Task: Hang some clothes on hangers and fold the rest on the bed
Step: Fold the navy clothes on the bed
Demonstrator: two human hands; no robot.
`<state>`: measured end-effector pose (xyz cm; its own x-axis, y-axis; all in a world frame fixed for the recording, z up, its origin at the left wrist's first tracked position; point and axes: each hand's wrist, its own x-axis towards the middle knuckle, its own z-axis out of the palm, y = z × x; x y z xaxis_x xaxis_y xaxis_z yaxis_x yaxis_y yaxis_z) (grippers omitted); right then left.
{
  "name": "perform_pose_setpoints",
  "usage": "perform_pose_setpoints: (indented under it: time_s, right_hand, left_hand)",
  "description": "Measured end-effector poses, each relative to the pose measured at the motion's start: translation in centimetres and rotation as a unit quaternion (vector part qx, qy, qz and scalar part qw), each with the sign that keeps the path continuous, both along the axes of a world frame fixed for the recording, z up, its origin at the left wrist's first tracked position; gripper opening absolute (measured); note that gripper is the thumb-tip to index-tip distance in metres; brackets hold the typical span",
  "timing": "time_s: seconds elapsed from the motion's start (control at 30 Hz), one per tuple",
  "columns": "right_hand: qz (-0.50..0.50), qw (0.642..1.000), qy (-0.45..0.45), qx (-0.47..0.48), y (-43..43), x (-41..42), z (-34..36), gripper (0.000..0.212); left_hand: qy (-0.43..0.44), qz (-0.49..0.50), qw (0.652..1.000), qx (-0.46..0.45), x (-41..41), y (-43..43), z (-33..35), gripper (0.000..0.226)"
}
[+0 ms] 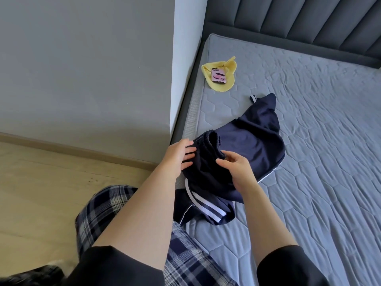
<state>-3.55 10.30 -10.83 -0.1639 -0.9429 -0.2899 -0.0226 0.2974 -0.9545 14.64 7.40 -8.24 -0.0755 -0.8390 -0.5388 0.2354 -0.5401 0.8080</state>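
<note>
Grey quilted mattress (309, 141) with a dark padded headboard (309, 21) at the far end, that's my work surface, and the navy bottoms (253, 141) are bunched up on its near left edge, so I'll place everything off those. Both my arms reach forward and down to them, bare from the black sleeves on. Left hand (179, 156) is at the left end of the gathered elastic waistband, fingers straight and spread a little, lying flat on the fabric and not gripping anything. Right hand (237, 168) is at the right end of that waistband, fingers curled over the edge with the thumb pointing back across the cloth, so it has hold of the band there. Most of the navy fabric fans out beyond my hands towards the headboard, and the white-striped part sits nearer me, below my wrists. Further beyond the bottoms, by the mattress corner, there's a yellow cloth (224, 83) with a pink-cased phone (218, 75) lying on it, well apart. Left of the bottoms are the grey wall (82, 69) and wooden floor (41, 193).
</note>
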Motion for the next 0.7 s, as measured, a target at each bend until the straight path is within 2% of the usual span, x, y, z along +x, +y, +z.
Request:
perform_pose_setpoints:
  time_s: [0.13, 0.27, 0.53, 0.7]
  right_hand:
    - [0.021, 0.999, -0.032, 0.033, 0.4, 1.1, -0.1, 0.035]
    - [0.014, 0.997, -0.061, 0.037, 1.0, 1.6, -0.1, 0.019]
    - [0.066, 0.991, -0.108, 0.033, 1.6, 0.9, -0.7, 0.027]
    - [0.054, 0.984, -0.169, 0.025, 1.9, 0.6, -1.3, 0.032]
  left_hand:
    - [-0.030, -0.033, 0.999, 0.010, -0.2, 0.1, -0.2, 0.028]
    - [-0.050, -0.052, 0.997, 0.015, -0.5, 0.0, -0.4, 0.024]
    - [-0.105, -0.143, 0.983, -0.053, -0.9, 0.4, -1.0, 0.018]
    - [-0.162, -0.194, 0.963, -0.097, -1.1, 0.5, -1.1, 0.039]
